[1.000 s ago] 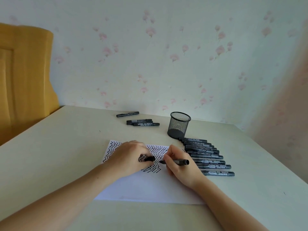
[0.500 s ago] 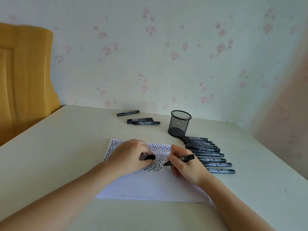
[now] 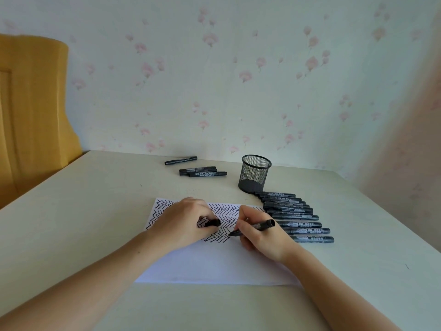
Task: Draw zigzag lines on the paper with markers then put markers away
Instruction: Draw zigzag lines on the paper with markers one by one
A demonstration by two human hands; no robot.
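- The right hand [image 3: 262,235] pinches an uncapped black marker [image 3: 253,227] between thumb and fingers, with the tip down on the paper [image 3: 214,266] at the end of the lowest zigzag row.
- The left hand [image 3: 183,220] rests on the paper with curled fingers; they grip a short black piece, I believe the cap [image 3: 213,222], and its weight keeps the sheet from moving.
- The paper lies flat in the middle of the table [image 3: 71,223]. Its far half is full of zigzag rows, its near half is blank, so I judge the drawing is about half done.
- The marker looks light and stiff, with a smooth plastic body. I judge the best hold is low on the barrel, near the tip, as now; higher up the tip would wander.
- The paper is thin and soft. I expect it slides or wrinkles if the left hand lifts during a stroke.
- At 3 o'clock from the paper, a row of capped markers [image 3: 296,217] lies side by side, very near the right hand. A wide stroke could push them and make them roll.
- At 1 o'clock stands the mesh pen cup [image 3: 255,174], upright; I cannot see anything in it. It is light and could tip when markers drop in.
- At 12 o'clock, well apart, lie three more markers [image 3: 202,171] and a single one [image 3: 180,161] behind them.
- Nothing stands between the pen tip and the blank part.
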